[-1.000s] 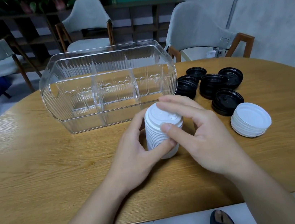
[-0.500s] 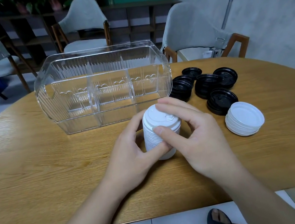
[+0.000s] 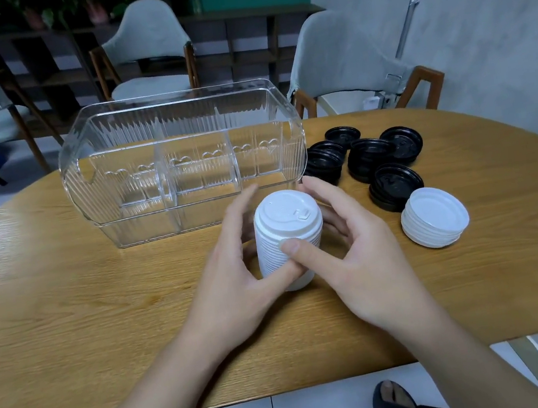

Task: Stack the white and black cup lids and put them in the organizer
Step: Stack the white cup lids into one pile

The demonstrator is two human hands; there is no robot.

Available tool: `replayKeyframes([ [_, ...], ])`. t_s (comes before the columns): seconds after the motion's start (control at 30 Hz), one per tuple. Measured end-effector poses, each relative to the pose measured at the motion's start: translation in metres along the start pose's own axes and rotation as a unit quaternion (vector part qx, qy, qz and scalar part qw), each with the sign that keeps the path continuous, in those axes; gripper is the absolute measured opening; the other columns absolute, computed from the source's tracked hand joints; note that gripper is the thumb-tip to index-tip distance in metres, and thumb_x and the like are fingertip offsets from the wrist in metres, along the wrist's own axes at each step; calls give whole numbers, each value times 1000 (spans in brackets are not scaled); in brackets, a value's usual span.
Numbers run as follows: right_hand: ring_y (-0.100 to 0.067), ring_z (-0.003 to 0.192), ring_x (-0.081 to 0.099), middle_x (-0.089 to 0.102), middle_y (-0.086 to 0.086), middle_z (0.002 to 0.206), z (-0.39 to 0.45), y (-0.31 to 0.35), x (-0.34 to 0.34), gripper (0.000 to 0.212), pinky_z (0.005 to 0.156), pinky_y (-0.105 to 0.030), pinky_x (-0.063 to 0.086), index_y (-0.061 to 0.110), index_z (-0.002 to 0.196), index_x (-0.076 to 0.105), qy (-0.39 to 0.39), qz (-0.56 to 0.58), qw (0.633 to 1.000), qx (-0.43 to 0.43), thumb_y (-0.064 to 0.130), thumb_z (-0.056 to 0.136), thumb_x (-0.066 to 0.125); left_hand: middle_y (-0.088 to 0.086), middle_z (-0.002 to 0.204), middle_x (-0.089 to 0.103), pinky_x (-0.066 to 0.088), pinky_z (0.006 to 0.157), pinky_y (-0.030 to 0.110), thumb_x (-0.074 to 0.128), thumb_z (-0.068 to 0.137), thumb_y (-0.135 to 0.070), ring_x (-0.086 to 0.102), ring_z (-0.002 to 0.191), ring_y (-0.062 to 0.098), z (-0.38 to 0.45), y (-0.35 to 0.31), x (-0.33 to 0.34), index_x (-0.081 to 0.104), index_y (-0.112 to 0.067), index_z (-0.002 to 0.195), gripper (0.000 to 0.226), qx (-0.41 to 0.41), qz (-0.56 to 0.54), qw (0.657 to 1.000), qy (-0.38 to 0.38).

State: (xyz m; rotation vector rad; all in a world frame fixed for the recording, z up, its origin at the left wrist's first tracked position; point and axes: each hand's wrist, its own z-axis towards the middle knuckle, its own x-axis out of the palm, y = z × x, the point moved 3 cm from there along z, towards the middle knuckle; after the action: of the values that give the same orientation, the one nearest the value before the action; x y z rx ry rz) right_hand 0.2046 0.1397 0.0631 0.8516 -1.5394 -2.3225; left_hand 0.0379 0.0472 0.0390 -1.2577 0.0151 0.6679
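Observation:
A tall stack of white cup lids [image 3: 287, 232] stands on the wooden table [image 3: 67, 301], just in front of the clear plastic organizer [image 3: 181, 157]. My left hand [image 3: 236, 277] grips the stack from its left side, thumb low across the front. My right hand [image 3: 354, 254] holds it from the right, thumb pressed on the front of the stack. A shorter pile of white lids [image 3: 434, 217] lies to the right. Several black lids [image 3: 372, 161] sit in low piles behind it, right of the organizer.
The organizer has three compartments and holds nothing. Grey chairs [image 3: 345, 65] stand behind the table, and a dark shelf runs along the back wall. My feet in dark sandals [image 3: 402, 403] show below the table's near edge.
My right fingers have come off the top of the white stack and moved round its right side. The left hand has closed further round the stack. The view has shifted slightly.

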Motion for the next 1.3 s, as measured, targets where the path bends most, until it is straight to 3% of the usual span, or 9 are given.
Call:
replayKeyframes([
  [0.07,4,143,56,60,22,154,-2,-1,-4,79,121,-33,47,34,162,49,-6,-10,1000,-4,31,93,88,-24,158,57,51,119,35,89,92,-45,58,147,5,-1,-1,-1,31,-42,171,99,7,18,1000,1],
  [0.13,3,144,55,59,22,155,-5,-3,-9,77,122,-34,48,33,162,50,-13,-23,1000,-10,30,94,86,-24,165,50,49,122,44,85,95,-51,53,152,7,-1,-2,1,34,-38,171,92,29,54,998,-3],
  [0.47,1,144,54,61,21,152,-13,-10,-37,64,121,-35,47,28,157,57,-35,-125,991,-29,41,99,81,-28,159,53,51,120,45,86,97,-48,53,150,3,7,-13,19,39,-41,165,83,31,89,996,-6],
  [0.57,4,146,51,60,21,153,-13,-12,-50,58,123,-28,43,28,155,61,-50,-173,983,-35,40,101,77,-28,159,53,51,120,45,88,95,-48,52,150,4,11,-15,28,39,-42,164,85,22,87,996,-6],
  [0.63,6,144,51,61,19,151,-12,-15,-62,51,122,-25,42,25,150,65,-69,-221,972,-43,38,102,77,-29,160,52,51,121,46,88,94,-48,52,150,4,14,-16,34,38,-43,164,86,20,88,996,-7],
  [0.77,-15,135,60,69,9,139,-10,-30,-89,42,122,-45,41,21,137,73,-152,-346,924,-60,36,99,80,-28,163,50,49,123,46,89,93,-49,50,152,5,19,-15,44,35,-45,166,90,9,93,996,-13],
  [0.87,-21,129,56,65,8,133,-13,-43,-108,44,120,-46,34,23,135,72,-180,-408,895,2,42,96,81,-27,164,49,48,125,46,88,94,-49,49,153,5,21,-15,49,34,-46,167,91,5,89,996,-15],
  [1.07,-24,129,54,65,6,134,-16,-61,-115,45,121,-47,30,22,133,73,-161,-429,886,65,44,94,83,-29,164,49,48,124,48,87,93,-51,49,153,5,22,-15,51,34,-48,167,91,-2,85,996,-18],
  [1.3,-23,120,63,72,3,125,-13,-64,-105,28,115,-50,45,19,120,78,-143,-401,903,60,34,97,81,-28,165,49,48,125,45,87,94,-49,49,153,4,20,-15,48,35,-47,168,91,3,85,996,-18],
])
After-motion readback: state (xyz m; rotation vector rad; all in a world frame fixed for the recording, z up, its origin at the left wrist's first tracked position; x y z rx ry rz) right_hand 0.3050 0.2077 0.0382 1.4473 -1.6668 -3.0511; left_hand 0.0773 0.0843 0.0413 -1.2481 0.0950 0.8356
